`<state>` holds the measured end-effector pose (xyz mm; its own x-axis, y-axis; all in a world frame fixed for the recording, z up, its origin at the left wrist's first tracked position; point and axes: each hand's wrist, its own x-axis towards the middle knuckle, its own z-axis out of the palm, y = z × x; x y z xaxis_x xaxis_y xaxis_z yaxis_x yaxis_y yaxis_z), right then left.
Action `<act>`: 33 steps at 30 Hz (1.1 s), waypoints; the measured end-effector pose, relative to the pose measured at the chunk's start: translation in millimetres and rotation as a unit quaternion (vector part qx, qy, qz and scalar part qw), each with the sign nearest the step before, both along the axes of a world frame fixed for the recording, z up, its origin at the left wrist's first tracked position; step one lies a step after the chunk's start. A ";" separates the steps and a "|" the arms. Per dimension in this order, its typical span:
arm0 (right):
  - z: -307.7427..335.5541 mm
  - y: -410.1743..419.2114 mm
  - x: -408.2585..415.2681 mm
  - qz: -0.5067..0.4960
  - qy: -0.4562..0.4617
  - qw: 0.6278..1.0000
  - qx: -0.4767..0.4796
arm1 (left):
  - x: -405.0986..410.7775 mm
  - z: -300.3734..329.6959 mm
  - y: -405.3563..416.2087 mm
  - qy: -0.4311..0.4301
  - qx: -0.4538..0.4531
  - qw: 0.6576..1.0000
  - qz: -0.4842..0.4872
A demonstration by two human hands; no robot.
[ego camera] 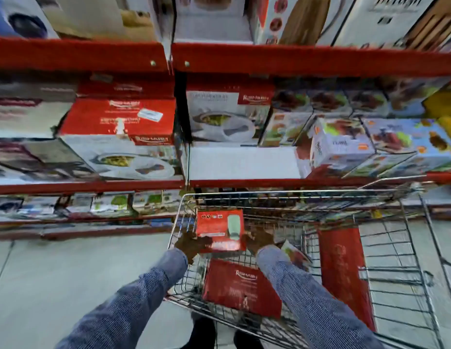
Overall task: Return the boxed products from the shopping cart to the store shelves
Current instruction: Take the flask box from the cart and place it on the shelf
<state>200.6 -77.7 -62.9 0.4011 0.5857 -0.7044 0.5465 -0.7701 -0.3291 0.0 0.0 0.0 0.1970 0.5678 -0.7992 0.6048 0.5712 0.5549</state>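
My cart (305,195) stands on the grey floor (55,278) against the red shelves (294,59). In its wire basket lie a flat red box (240,285) and a tall red box (342,268) beside it. The middle shelf (244,163) has a bare white patch between stacked boxes (118,127).

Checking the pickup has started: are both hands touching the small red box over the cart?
Touching. The head view shows the left hand against the small red box's left edge and the right hand against its right edge.
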 end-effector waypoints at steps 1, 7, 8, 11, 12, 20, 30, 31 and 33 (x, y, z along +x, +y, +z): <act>-3.5 0.9 -1.0 -0.015 0.033 0.999 -0.006 | 5.5 -3.6 1.7 0.005 -0.019 1.000 0.013; 2.2 5.0 -13.9 -0.137 0.160 0.978 0.003 | 4.3 -20.9 6.1 0.016 -0.082 0.996 0.025; -0.1 4.6 -13.8 -0.150 0.173 0.974 0.007 | 5.7 -18.8 4.7 0.008 -0.089 0.995 0.032; -2.5 0.3 -10.7 -0.187 0.186 0.964 0.026 | 4.0 -16.9 3.2 0.006 -0.093 0.995 0.047; -9.0 -3.4 -7.1 -0.206 0.185 0.960 0.035 | 1.7 -20.5 3.1 0.005 -0.081 0.996 0.047; 87.5 -19.9 2.0 -0.257 0.148 0.933 0.202 | -14.0 40.4 -0.8 -0.076 0.003 0.993 0.088; 257.3 -10.1 6.9 -0.127 0.069 0.885 0.443 | -19.4 188.4 -0.3 -0.196 0.272 0.938 0.089; 270.5 -8.4 7.4 -0.119 0.062 0.876 0.464 | -19.0 203.5 -0.6 -0.196 0.296 0.931 0.081; 299.4 -6.5 8.8 -0.115 0.068 0.850 0.509 | -18.5 236.3 -2.4 -0.211 0.348 0.910 0.083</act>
<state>209.3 -84.3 236.5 0.5429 0.8368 0.0711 0.3226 -0.1296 -0.9376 -18.5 -2.4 236.3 0.2676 0.9574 -0.1085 0.1919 0.0574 0.9797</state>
